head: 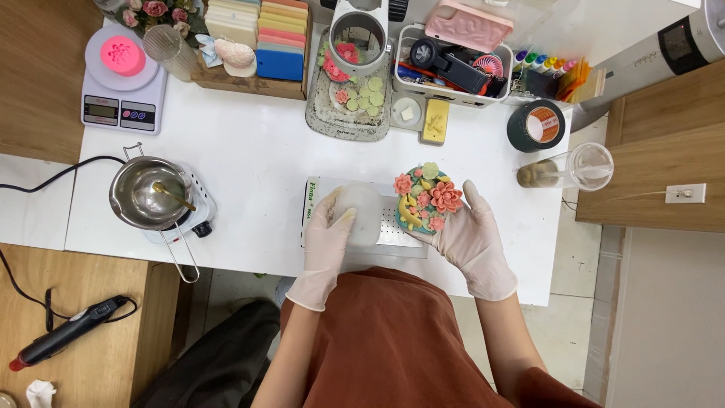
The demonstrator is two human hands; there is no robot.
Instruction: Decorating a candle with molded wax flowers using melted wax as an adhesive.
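Both the left hand (326, 230) and the right hand (474, 240) wore thin, matt, cream-coloured rubbery gloves. The left held a frosted, translucent plastic container (361, 214); the right cupped a flower decoration (425, 198) whose petals looked waxy and softly matt. Under them lay a flat tray (400, 240) with a dull metallic sheen. The bench (257, 162) was smooth and white with a faint gloss. The metal pot (147, 193) shone like polished steel. The kitchen scale (123, 94) was glossy white plastic. The apron (385, 340) was matt rust-brown cloth.
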